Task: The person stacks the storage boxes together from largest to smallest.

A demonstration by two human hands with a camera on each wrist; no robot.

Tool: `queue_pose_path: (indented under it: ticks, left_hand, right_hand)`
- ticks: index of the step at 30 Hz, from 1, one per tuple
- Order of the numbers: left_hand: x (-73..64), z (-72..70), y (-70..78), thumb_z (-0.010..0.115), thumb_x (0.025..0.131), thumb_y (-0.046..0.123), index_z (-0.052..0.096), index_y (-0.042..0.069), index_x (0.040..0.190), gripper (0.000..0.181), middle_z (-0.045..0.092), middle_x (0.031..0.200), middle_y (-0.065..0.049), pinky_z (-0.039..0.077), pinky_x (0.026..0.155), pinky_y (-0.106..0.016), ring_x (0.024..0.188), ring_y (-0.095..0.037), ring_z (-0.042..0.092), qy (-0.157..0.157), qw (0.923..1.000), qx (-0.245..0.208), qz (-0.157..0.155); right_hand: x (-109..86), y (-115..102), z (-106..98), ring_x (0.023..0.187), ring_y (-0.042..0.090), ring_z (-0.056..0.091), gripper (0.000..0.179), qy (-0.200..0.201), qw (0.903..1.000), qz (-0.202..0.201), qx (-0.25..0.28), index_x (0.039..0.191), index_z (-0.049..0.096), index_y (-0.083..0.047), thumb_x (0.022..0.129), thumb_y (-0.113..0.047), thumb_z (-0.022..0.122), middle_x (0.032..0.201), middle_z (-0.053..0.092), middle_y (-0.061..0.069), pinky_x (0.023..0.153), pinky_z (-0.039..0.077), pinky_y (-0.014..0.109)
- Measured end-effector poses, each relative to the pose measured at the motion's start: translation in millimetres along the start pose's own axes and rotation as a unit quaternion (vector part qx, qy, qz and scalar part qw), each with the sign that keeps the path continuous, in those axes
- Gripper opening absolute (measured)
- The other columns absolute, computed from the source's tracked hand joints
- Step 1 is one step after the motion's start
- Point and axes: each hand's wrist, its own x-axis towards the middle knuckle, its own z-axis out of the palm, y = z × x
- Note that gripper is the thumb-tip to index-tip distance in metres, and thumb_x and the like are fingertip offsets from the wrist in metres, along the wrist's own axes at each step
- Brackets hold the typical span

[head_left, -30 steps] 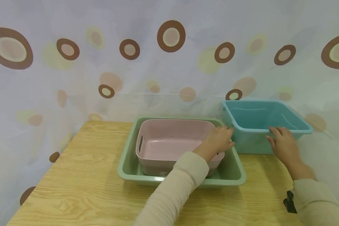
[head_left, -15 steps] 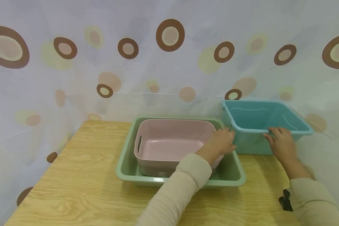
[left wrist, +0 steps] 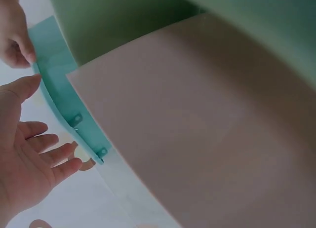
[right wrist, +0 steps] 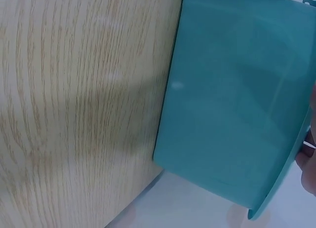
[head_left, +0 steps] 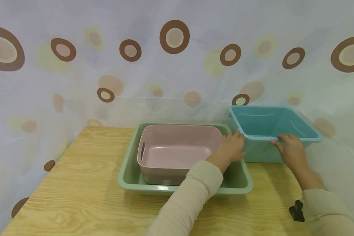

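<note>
At the back right stands a blue plastic bin [head_left: 262, 150] with a flared rim. My right hand [head_left: 293, 152] holds its front rim, fingers over the edge and thumb against the outer wall; the right wrist view catches only part of that hand [right wrist: 308, 161]. My left hand [head_left: 231, 146] is at the bin's left front corner. In the left wrist view this hand [left wrist: 29, 159] has loosely extended fingers beside the bin's rim, and contact is hard to tell. Below my left forearm, a pink basket [head_left: 177, 156] with handle slots sits inside a larger green basin [head_left: 127, 175].
The bins stand on a wood-grain table [head_left: 76, 183]. A patterned curtain [head_left: 153, 75] hangs close behind the table and along its left side. A small black object [head_left: 296, 211] shows beside my right sleeve.
My left hand has moved slightly right, up to the blue bin's corner. The right thumb has closed in against the bin's front rim. The whole head view has shifted a little; the bins look unmoved.
</note>
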Motion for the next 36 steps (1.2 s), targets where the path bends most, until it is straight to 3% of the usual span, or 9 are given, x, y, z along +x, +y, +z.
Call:
queue_pose_path:
  ticks: [8, 14, 21, 36]
  left_hand:
    - [1.6, 0.5, 4.3, 0.045, 0.090, 0.050, 0.029, 0.024, 0.143, 0.061, 0.026, 0.148, 0.009, 0.036, 0.104, -0.023, 0.132, -0.010, 0.034, -0.010, 0.9992, 0.017, 0.036]
    - [3.8, 1.9, 7.5, 0.047, 0.089, 0.051, 0.029, 0.025, 0.143, 0.062, 0.024, 0.150, 0.010, 0.034, 0.107, -0.027, 0.134, -0.010, 0.031, -0.024, 0.9989, 0.019, 0.034]
    - [2.7, -1.8, 8.9, 0.045, 0.090, 0.051, 0.025, 0.025, 0.144, 0.064, 0.020, 0.151, 0.009, 0.029, 0.110, -0.028, 0.137, -0.009, 0.025, -0.040, 0.9981, 0.012, 0.045]
    - [-0.3, -1.2, 7.7, 0.045, 0.091, 0.050, 0.025, 0.024, 0.144, 0.063, 0.022, 0.151, 0.009, 0.025, 0.112, -0.027, 0.138, -0.009, 0.023, -0.039, 0.9980, 0.002, 0.049]
  right_hand:
    - [-3.4, -1.4, -1.6, 0.095, 0.048, 0.049, 0.032, 0.000, 0.9999, -0.006, -0.014, 0.099, 0.058, 0.011, 0.084, -0.017, 0.064, 0.099, 0.055, 0.034, 0.080, 0.041, 0.059]
    - [-4.8, -1.5, -2.8, 0.096, 0.048, 0.049, 0.035, 0.002, 0.9998, -0.006, -0.017, 0.099, 0.059, 0.010, 0.085, -0.022, 0.062, 0.099, 0.055, 0.034, 0.079, 0.042, 0.059]
    - [-4.3, -4.5, -6.0, 0.096, 0.049, 0.049, 0.033, -0.017, 0.9995, 0.006, -0.025, 0.100, 0.058, 0.010, 0.083, -0.017, 0.065, 0.101, 0.055, 0.035, 0.079, 0.042, 0.060]
    - [-5.9, -8.7, -7.6, 0.089, 0.048, 0.053, 0.031, 0.003, 0.9991, -0.005, -0.041, 0.098, 0.061, 0.008, 0.078, -0.014, 0.070, 0.096, 0.058, 0.032, 0.070, 0.044, 0.058]
